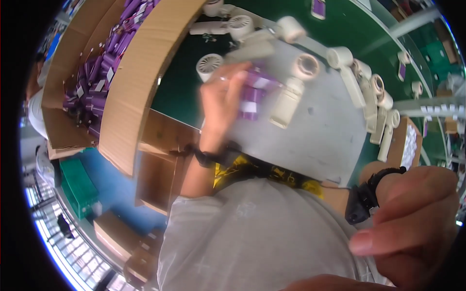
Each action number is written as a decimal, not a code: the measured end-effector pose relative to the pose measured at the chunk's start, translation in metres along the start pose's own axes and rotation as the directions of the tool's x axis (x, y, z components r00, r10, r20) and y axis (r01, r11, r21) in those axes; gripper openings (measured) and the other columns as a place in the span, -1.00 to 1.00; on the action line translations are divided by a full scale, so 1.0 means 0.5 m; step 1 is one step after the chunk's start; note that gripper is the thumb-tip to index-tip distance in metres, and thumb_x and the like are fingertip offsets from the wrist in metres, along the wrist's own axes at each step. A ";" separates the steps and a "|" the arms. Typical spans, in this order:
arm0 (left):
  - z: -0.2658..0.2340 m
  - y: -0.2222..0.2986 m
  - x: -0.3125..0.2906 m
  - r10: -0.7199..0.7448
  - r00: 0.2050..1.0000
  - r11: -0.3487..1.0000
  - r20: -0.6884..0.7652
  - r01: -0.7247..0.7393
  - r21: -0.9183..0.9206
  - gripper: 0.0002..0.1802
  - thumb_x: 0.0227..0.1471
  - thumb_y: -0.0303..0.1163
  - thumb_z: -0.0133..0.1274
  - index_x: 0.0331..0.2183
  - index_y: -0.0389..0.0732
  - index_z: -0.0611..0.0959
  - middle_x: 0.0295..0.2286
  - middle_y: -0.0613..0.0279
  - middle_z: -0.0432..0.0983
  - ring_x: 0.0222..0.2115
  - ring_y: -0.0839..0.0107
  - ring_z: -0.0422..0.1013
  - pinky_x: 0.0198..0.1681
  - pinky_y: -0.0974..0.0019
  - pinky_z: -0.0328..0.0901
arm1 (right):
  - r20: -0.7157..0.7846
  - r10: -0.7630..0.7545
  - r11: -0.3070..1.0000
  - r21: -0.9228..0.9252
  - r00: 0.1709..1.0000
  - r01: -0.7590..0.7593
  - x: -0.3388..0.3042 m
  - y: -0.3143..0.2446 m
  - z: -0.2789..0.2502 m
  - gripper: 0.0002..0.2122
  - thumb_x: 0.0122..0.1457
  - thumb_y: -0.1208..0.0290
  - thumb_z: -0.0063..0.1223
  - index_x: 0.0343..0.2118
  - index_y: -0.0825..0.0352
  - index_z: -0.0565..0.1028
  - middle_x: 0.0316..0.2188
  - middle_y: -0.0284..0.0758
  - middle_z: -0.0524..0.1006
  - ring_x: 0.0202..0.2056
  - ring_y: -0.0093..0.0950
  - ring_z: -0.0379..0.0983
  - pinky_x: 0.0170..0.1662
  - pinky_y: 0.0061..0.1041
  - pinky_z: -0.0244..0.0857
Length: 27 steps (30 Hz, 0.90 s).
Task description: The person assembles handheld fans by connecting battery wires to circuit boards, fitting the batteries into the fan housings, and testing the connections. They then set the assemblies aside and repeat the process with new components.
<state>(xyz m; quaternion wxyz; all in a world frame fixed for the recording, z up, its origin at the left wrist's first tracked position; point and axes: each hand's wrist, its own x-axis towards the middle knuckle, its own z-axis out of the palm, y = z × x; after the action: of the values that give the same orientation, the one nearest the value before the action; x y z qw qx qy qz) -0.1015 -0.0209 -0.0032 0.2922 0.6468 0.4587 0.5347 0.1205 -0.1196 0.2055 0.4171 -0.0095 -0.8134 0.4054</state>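
- Left hand grips a purple wrapped battery pack, blurred, above the grey bench.
- A cream plastic handheld fan lies just beside the pack on the bench.
- Right hand is close to the camera, fingers loosely curled, holding nothing visible.
- An open cardboard box of purple packs sits at the left.

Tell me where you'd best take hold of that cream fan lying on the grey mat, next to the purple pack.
Probably the fan is best gripped across its long handle, fingers coming from above. It lies flat, the handle is slim and straight, and the round head above it is wider. The left hand and purple pack crowd one side.
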 end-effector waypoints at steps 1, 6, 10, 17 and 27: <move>0.002 0.001 -0.002 -0.012 1.000 1.000 -0.007 0.012 -0.027 -0.79 0.14 -0.42 0.06 -0.25 -0.30 0.71 -0.27 0.02 0.62 -0.23 0.25 0.54 -0.14 0.34 0.37 | 0.010 0.022 1.000 -0.008 1.000 -0.022 0.009 0.013 -0.007 -0.85 0.00 0.43 0.19 -0.35 0.31 0.56 -0.41 -0.34 0.55 -0.51 -0.49 0.45 -0.49 -0.56 0.31; 0.011 0.024 -0.004 0.044 0.996 0.994 -0.073 -0.051 -0.095 -0.80 0.11 -0.43 0.09 -0.26 -0.32 0.70 -0.27 0.02 0.62 -0.24 0.23 0.54 -0.15 0.32 0.37 | -0.711 -0.131 0.991 -0.075 0.691 0.111 -0.017 0.179 -0.095 -0.88 0.10 0.49 0.12 -0.28 0.30 0.52 -0.40 -0.39 0.50 -0.46 -0.49 0.43 -0.46 -0.59 0.26; 0.003 0.015 -0.040 -0.139 0.981 0.960 -0.133 0.100 -0.263 -0.81 0.09 -0.44 0.11 -0.28 -0.35 0.70 -0.29 0.01 0.62 -0.28 0.21 0.54 -0.19 0.31 0.39 | -0.651 0.488 0.610 -0.223 0.582 -0.760 0.042 0.471 -0.273 -0.73 0.20 0.32 0.03 -0.10 0.35 0.53 -0.37 -0.37 0.58 -0.44 -0.62 0.48 -0.42 -0.68 0.29; -0.025 0.067 -0.067 0.051 0.977 0.956 -0.209 -0.108 -0.273 -0.57 0.22 -0.15 0.01 -0.30 -0.40 0.67 -0.37 0.01 0.59 -0.46 0.37 0.50 -0.48 0.48 0.35 | -0.462 0.711 -0.054 -0.788 0.531 -0.614 0.047 0.840 -0.346 -0.48 0.07 -0.03 0.13 -0.25 0.47 0.57 -0.29 -0.04 0.60 -0.34 -0.11 0.57 -0.17 -0.21 0.44; -0.024 0.054 -0.079 -0.068 0.980 0.949 -0.185 0.006 -0.315 -0.55 0.23 -0.14 0.00 -0.35 -0.40 0.67 -0.37 0.00 0.59 -0.45 0.40 0.51 -0.47 0.48 0.34 | -0.504 0.763 0.301 -0.278 0.405 -0.912 0.024 0.653 -0.376 -0.60 0.14 0.09 0.04 -0.33 0.45 0.54 -0.43 -0.20 0.59 -0.52 -0.41 0.53 -0.47 -0.49 0.40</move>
<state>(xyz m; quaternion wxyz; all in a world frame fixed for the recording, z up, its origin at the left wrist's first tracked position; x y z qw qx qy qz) -0.1060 -0.0689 0.0066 0.3550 0.5285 0.4065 0.6553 0.1362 0.2262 0.0567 0.2283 -0.6046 -0.6914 0.3229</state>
